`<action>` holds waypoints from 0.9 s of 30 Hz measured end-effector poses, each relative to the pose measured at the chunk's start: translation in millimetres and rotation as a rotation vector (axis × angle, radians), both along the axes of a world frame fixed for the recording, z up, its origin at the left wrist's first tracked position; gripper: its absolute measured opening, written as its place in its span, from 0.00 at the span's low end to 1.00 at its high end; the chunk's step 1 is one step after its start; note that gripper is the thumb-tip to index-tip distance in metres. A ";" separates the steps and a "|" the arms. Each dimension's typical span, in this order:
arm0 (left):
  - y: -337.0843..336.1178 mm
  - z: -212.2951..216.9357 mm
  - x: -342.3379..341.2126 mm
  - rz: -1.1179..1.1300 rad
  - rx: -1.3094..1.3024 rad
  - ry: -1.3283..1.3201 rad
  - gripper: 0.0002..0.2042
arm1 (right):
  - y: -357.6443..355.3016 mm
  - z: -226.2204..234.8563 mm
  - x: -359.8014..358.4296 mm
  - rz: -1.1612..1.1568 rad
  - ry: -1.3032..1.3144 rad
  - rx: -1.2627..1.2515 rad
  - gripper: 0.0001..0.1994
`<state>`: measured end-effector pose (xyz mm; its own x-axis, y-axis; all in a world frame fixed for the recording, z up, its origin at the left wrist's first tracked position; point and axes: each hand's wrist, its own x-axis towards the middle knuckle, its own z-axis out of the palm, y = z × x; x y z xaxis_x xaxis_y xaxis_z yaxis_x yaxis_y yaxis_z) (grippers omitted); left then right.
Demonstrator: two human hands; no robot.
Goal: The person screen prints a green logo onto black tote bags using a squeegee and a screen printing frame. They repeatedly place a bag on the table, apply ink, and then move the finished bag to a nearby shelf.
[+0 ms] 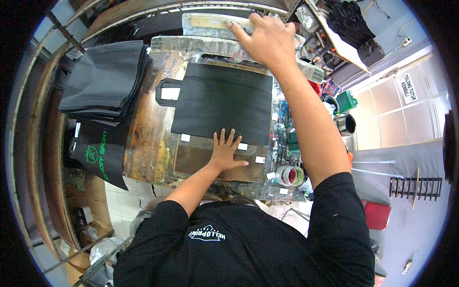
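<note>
A black fabric tote bag (224, 98) lies flat on a stained wooden work board, its handle (167, 93) sticking out to the left. My left hand (224, 154) rests with fingers spread, the fingertips on the bag's near edge and the palm on the brown board (193, 160) below it. At the far side of the table my right hand (271, 42) reaches over a paint-smeared, pale frame (201, 45), which looks like a printing screen. Its fingers curl over the frame's upper part, and the fingertips are partly hidden.
Left of the board sits a stack of black bags (103, 79), above a black bag with a green print (98, 148). Small white tabs (260, 160) dot the board. Jars of ink (289, 176) and a green container (346, 101) stand at the right. Metal racks (43, 167) line the left.
</note>
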<state>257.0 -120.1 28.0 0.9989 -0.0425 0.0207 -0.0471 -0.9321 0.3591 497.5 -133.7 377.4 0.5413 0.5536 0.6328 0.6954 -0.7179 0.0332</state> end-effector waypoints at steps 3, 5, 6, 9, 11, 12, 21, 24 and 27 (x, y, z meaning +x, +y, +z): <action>-1.8 -3.5 -1.4 -0.012 -0.006 -0.005 0.58 | 0.7 1.2 -2.1 -0.007 0.020 -0.017 0.34; -4.0 -7.9 -3.5 -0.018 0.007 -0.006 0.58 | 0.9 0.8 -1.6 -0.007 0.015 -0.014 0.34; -5.0 -7.8 -4.3 -0.022 0.012 -0.008 0.58 | 0.9 -1.5 -1.2 -0.007 0.001 -0.007 0.34; -2.7 -4.6 -7.2 -0.022 0.007 -0.018 0.58 | 0.9 -2.1 -1.4 -0.011 -0.001 -0.020 0.34; -5.0 1.4 -11.5 -0.029 0.035 0.002 0.57 | 0.8 -2.3 -2.7 -0.013 0.001 -0.035 0.34; -4.4 3.2 -13.2 -0.032 0.057 0.013 0.57 | 0.2 -2.8 -2.2 -0.014 -0.002 -0.032 0.34; 5.6 17.2 -27.1 -0.008 -0.059 0.049 0.57 | 0.1 2.1 -9.4 -0.028 0.011 -0.051 0.34; 27.2 71.1 -25.6 0.188 -0.363 0.005 0.52 | -1.9 1.9 -18.2 -0.053 0.033 -0.061 0.33; 74.2 114.4 -9.1 0.358 -1.132 -0.133 0.40 | 1.5 -2.7 -43.5 -0.042 0.046 -0.046 0.29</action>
<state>247.9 -45.9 142.4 0.9376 0.3466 -0.0289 0.0518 -0.0569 0.9970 453.9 -132.2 374.7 0.5922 0.5578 0.5815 0.6665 -0.7447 0.0355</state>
